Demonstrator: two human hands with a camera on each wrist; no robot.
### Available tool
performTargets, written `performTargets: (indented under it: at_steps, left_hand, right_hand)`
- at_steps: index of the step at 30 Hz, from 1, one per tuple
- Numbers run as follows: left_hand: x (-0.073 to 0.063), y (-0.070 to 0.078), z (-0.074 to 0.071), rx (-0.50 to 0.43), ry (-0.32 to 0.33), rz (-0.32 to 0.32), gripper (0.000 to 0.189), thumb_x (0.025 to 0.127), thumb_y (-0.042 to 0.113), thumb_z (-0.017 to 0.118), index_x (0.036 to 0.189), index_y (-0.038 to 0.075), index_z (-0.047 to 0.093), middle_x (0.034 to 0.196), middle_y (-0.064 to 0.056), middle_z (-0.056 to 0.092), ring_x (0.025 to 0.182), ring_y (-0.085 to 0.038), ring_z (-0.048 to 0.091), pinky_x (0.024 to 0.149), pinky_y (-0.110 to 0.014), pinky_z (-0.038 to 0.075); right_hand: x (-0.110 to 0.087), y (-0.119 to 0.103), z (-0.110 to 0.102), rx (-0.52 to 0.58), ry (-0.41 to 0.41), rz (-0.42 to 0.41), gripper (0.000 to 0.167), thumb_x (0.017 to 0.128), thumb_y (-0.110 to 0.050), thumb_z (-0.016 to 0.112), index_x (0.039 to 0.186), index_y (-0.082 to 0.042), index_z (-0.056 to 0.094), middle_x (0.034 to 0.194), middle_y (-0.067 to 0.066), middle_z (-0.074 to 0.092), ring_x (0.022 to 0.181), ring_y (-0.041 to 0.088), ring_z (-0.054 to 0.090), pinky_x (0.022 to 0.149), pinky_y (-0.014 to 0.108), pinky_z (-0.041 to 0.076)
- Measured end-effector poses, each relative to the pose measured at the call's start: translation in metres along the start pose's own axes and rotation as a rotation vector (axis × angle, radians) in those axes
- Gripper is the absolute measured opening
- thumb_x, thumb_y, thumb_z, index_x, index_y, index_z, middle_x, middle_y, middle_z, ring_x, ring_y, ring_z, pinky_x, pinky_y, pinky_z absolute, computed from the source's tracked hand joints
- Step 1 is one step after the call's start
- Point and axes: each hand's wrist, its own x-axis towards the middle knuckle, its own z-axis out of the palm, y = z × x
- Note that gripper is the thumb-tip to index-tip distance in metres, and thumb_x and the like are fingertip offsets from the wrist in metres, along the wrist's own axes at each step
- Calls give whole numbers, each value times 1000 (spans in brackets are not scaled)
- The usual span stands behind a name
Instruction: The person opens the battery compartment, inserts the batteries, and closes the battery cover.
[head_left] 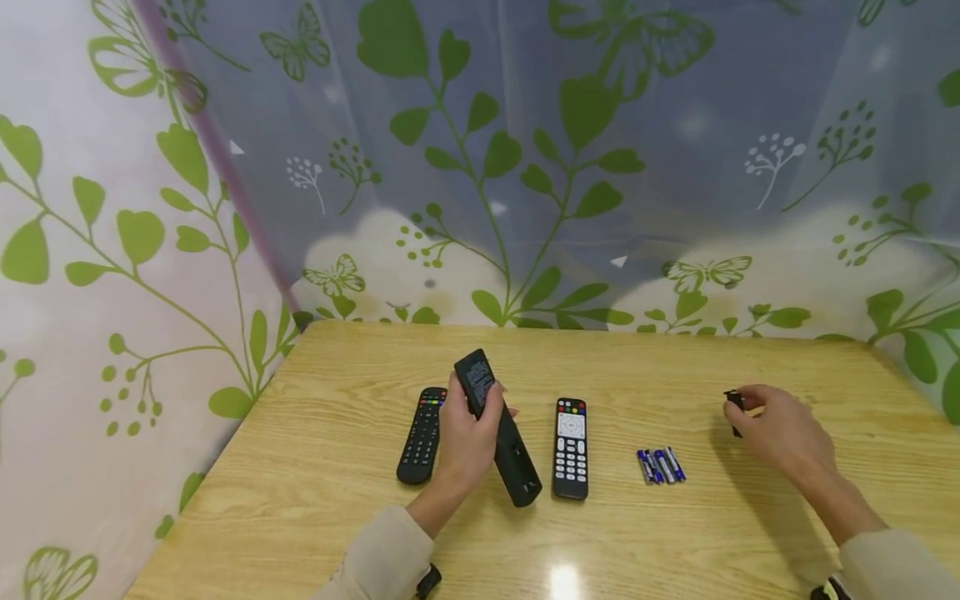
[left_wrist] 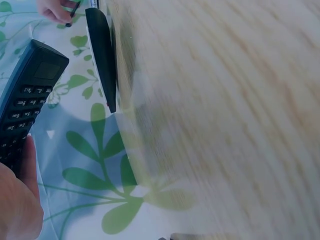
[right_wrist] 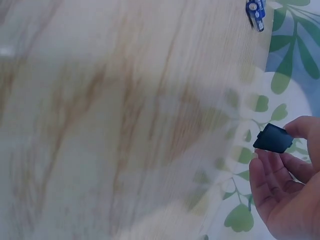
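My left hand (head_left: 468,437) grips a black remote control (head_left: 516,462), its back turned up toward the head camera and its battery compartment uncovered at the lower end. In the left wrist view the keypad side of that remote (left_wrist: 22,107) shows. Over the right part of the table, my right hand (head_left: 783,429) pinches a small black battery cover (right_wrist: 273,138) between thumb and fingers. Several blue and silver batteries (head_left: 662,466) lie side by side on the table, left of the right hand.
A black remote with coloured buttons (head_left: 420,442) lies left of my left hand. Another remote with white buttons (head_left: 571,450) lies between the held remote and the batteries. The wooden table (head_left: 315,517) ends at a leaf-patterned curtain (head_left: 525,208) behind and to the left.
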Motion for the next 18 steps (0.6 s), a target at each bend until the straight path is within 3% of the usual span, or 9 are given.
performTargets:
  at_steps: [11, 18]
  left_hand:
    - [0, 0, 0, -1, 2, -4, 19, 99, 4, 49, 116, -4, 44, 99, -15, 58, 79, -40, 66, 60, -29, 58]
    - [0, -4, -3, -4, 7, 10, 17, 97, 2, 51, 114, -1, 47, 99, -14, 59, 74, -32, 68, 59, -32, 59]
  right_hand:
    - [5, 24, -16, -127, -70, 33, 56, 97, -37, 51, 126, 11, 49, 115, 30, 57, 88, 41, 61, 51, 39, 47]
    - [6, 35, -21, -179, -156, 75, 62, 95, -43, 53, 124, 12, 50, 115, 31, 57, 94, 45, 59, 57, 47, 48]
